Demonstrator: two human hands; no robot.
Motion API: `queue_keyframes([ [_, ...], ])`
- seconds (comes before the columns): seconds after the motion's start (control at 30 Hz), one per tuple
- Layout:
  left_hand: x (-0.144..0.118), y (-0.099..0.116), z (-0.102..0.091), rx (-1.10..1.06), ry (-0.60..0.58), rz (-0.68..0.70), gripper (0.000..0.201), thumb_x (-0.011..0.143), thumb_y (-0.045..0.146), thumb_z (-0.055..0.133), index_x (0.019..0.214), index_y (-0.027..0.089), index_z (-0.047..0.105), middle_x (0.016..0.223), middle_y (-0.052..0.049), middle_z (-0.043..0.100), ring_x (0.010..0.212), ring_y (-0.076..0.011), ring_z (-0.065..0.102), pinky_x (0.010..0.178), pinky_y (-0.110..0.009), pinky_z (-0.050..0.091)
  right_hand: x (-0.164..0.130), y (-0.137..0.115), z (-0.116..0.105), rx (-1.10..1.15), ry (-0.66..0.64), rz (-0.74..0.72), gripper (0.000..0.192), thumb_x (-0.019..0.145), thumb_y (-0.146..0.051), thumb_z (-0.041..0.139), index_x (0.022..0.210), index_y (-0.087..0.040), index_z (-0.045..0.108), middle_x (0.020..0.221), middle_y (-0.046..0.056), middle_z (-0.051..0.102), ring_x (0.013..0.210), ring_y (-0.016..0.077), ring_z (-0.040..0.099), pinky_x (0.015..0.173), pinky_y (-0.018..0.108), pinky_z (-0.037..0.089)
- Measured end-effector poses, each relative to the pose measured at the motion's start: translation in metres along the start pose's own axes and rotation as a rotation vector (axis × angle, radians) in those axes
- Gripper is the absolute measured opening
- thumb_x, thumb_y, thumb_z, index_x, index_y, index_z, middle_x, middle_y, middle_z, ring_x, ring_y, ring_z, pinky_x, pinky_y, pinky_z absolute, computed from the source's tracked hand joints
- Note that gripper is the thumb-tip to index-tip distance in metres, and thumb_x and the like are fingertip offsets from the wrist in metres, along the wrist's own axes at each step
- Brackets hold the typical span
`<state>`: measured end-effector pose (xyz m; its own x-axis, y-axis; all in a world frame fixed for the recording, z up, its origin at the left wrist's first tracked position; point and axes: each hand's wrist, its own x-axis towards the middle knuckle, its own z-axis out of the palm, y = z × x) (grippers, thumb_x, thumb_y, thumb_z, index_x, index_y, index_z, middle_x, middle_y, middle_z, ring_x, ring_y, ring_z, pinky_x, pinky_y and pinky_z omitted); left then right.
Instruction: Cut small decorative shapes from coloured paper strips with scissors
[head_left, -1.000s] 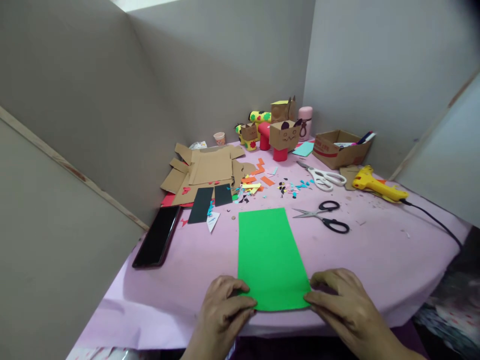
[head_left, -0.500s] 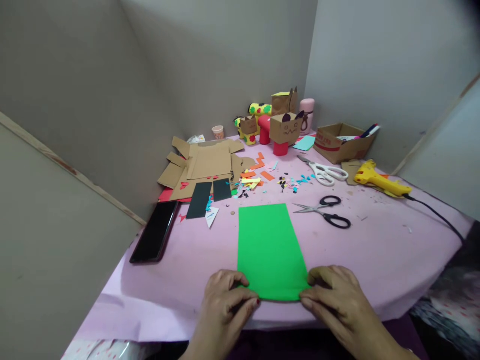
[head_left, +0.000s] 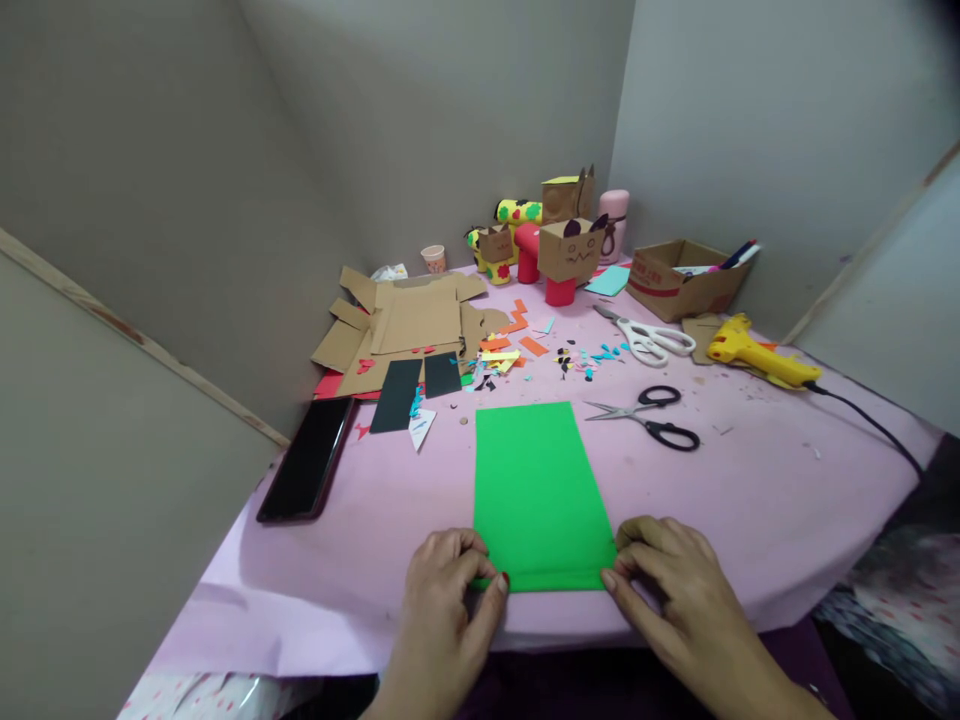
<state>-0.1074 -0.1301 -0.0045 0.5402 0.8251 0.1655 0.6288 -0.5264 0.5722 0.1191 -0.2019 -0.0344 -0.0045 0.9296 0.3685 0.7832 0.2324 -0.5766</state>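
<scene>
Left hand and right hand pinch one green sheet, lower centre of the head view. Two pairs of scissors lie right of centre, one glue gun farther right; one phone and two black cards lie left.

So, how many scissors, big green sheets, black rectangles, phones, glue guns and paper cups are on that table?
White-handled scissors and black-handled scissors: 2
Big green sheet: 1
Larger black rectangle and smaller black rectangle: 2
Phone: 1
Glue gun: 1
Paper cup: 1
Total: 8
</scene>
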Motion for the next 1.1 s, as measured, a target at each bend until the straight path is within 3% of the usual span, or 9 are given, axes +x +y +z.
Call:
queue_keyframes([
  [0.6, -0.003, 0.001, 0.005, 0.080, 0.055, -0.056, 0.010, 0.083, 0.019, 0.052, 0.073, 0.018, 0.055, 0.090, -0.008, 0.054, 0.090, -0.0257, 0.049, 0.077, -0.041, 0.040, 0.004, -0.004, 0.000, -0.049, 0.008, 0.071, 0.017, 0.082, -0.014, 0.061, 0.067, -0.020, 0.054, 0.081, 0.005, 0.058, 0.074, 0.0232, 0.051, 0.068, 0.040, 0.037],
  [0.83, -0.006, -0.004, 0.005, 0.112, 0.089, -0.072, 0.009, 0.082, 0.022, 0.054, 0.073, 0.020, 0.052, 0.090, -0.006, 0.055, 0.089, -0.0249, 0.051, 0.075, -0.039, 0.041, 0.001, 0.001, 0.001, -0.069, 0.013, 0.080, 0.019, 0.083, -0.023, 0.060, 0.066, -0.021, 0.052, 0.079, 0.004, 0.059, 0.074, 0.0236, 0.054, 0.068, 0.040, 0.039],
  [1.1, -0.013, -0.010, -0.003, 0.084, 0.000, 0.016, 0.005, 0.083, 0.027, 0.058, 0.084, 0.022, 0.059, 0.102, -0.008, 0.057, 0.099, -0.0257, 0.051, 0.082, -0.042, 0.044, -0.004, 0.009, -0.013, 0.038, -0.124, 0.009, 0.005, 0.086, -0.022, 0.058, 0.085, -0.025, 0.062, 0.094, 0.006, 0.062, 0.088, 0.0265, 0.057, 0.074, 0.043, 0.045],
])
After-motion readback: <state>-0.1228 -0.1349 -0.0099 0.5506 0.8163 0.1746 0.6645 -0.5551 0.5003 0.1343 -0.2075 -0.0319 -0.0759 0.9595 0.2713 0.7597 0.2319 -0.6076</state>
